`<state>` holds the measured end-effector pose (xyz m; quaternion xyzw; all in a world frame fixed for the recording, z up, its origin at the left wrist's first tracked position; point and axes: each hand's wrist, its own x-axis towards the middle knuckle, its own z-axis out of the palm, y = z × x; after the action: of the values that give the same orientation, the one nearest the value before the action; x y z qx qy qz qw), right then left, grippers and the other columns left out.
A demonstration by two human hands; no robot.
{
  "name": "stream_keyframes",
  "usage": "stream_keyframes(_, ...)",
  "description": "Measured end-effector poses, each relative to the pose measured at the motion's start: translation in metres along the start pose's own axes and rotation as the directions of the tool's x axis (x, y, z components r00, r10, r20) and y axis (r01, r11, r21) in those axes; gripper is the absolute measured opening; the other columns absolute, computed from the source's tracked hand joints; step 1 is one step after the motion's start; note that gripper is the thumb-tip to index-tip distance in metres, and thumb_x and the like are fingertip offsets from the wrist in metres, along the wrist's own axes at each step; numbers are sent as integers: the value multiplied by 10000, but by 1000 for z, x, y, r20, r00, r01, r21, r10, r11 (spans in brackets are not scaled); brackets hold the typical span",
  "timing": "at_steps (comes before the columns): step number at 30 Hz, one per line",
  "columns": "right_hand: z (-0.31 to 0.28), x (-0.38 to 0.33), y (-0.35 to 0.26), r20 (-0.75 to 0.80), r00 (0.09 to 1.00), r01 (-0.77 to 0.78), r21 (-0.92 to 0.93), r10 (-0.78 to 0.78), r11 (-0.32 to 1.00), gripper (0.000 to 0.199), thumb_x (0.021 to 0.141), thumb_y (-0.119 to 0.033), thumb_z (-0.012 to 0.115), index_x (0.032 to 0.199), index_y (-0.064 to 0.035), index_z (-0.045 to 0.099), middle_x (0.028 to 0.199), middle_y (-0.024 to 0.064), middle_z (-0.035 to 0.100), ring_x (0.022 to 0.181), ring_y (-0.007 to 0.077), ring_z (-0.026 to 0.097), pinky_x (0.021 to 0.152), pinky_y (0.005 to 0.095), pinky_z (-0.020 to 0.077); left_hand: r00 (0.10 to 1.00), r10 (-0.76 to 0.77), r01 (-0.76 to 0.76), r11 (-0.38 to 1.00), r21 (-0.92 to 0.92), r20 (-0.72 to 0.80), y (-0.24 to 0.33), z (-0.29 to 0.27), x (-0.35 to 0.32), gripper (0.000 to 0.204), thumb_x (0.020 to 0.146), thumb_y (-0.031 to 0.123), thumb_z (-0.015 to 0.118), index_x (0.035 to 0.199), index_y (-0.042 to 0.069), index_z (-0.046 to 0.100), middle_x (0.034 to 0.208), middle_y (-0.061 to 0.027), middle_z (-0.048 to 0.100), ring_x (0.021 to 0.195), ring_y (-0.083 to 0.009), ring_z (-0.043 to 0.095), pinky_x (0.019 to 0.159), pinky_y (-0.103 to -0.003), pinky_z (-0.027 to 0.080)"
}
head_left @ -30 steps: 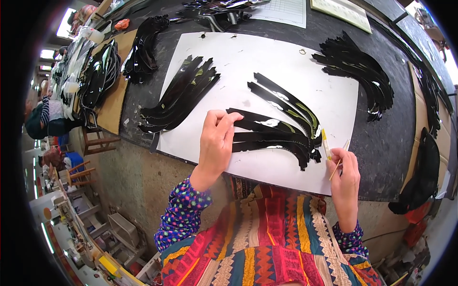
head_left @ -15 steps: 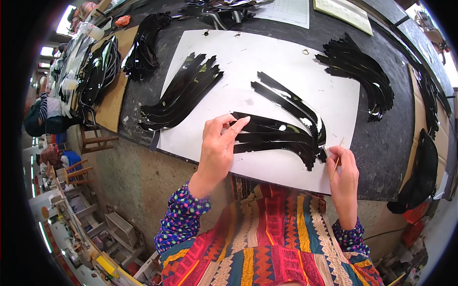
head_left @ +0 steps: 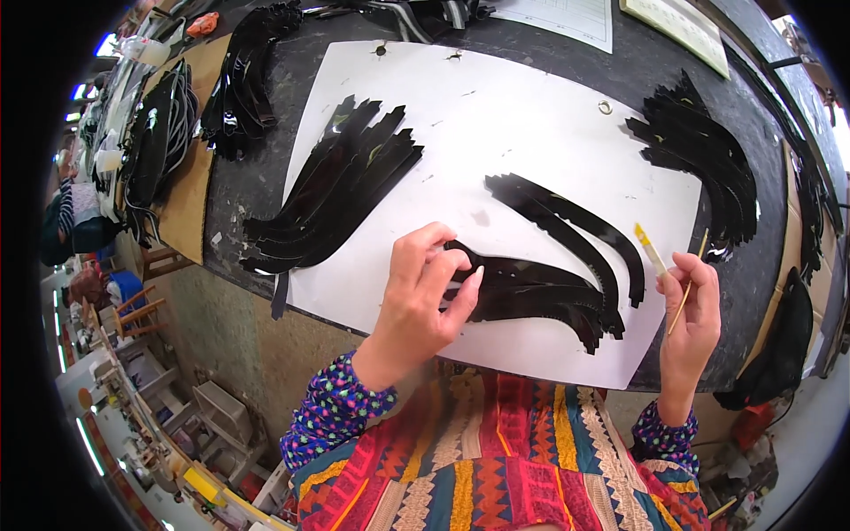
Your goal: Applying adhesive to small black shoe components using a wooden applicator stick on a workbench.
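Note:
Black glossy curved strips (head_left: 540,281), lying overlapped on a white board (head_left: 522,106), have their left ends under my left hand (head_left: 422,281). Its thumb and fingers are closed on those ends. Two more curved strips (head_left: 567,221) lie just beyond, spread apart. My right hand (head_left: 691,305), off to the right of the strips, grips a small brush (head_left: 649,246) with yellow bristles pointing up and away. A thin wooden stick (head_left: 680,305) is also held in these fingers, crossing them at a slant.
Fanned bundles of black strips lie on the board's left (head_left: 332,190) and over its right edge (head_left: 699,159). More strips (head_left: 159,133) sit on cardboard (head_left: 197,190) at far left. Paper sheets (head_left: 567,19) and a notepad (head_left: 677,34) lie at the dark table's back.
My right hand, with the brush and stick, has moved right, away from the strips' right ends. The two farther strips lie differently. My left hand's fingers have curled in more.

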<state>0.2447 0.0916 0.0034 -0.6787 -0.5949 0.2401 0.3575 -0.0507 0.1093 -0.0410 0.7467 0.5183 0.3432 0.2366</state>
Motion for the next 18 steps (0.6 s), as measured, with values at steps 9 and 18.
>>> stream_keyframes(9, 32, 39, -20, 292, 944, 124, 125, -155, 984, 227, 917, 104, 614, 1134, 37, 617, 987, 107, 578, 821, 159, 592, 716, 251, 499, 1000, -4, 3, 998, 56, 9, 5, 1, 2, 189, 818, 16, 760, 928, 17, 605, 1197, -147, 611, 1086, -331, 562, 916, -381, 473)
stream_keyframes(18, 60, 32, -23, 592, 554, 545, 274, -586, 792, 424, 759, 91, 640, 1180, 55, 595, 1065, 195, 563, 929, 329, 621, 791, 409, 538, 996, -57, 57, 998, -4, 62, -2, -3, 25, 218, 792, -77, 702, 971, 30, 639, 949, -82, 617, 903, -265, 549, 775, -337, 480)
